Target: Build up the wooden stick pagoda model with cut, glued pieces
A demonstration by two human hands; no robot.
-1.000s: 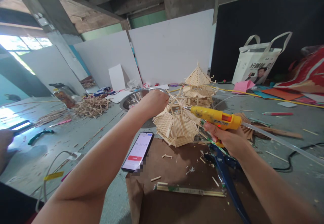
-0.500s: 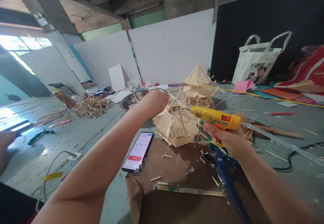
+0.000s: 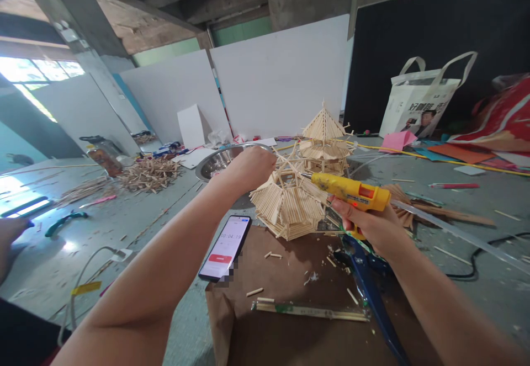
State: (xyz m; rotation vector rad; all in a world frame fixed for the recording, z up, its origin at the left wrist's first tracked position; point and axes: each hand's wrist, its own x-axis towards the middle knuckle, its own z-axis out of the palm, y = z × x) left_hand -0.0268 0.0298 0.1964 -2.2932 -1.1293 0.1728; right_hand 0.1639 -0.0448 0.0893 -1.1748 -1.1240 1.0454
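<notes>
My left hand [image 3: 250, 168] is closed over the top of a small stick-built roof model [image 3: 290, 203] that stands at the far edge of a brown paper sheet [image 3: 298, 300]. My right hand [image 3: 372, 225] grips a yellow glue gun [image 3: 351, 190], its nozzle pointing left at the upper part of the model. A clear glue stick [image 3: 455, 233] trails out of the gun's back to the right. A taller stick pagoda [image 3: 323, 139] stands just behind.
A phone [image 3: 226, 247] with a timer lies left of the paper. Blue-handled cutters [image 3: 368, 283] and a bamboo strip [image 3: 310, 312] rest on the paper. A metal bowl [image 3: 219, 162], a stick pile [image 3: 149, 174], a white tote bag [image 3: 422, 101] and a black cable [image 3: 488, 255] surround them. Another person's hand [image 3: 8, 239] shows far left.
The glue gun's rear end has dipped slightly and moved a little left. The other person's hand at far left has shifted. My left hand and the model stay put.
</notes>
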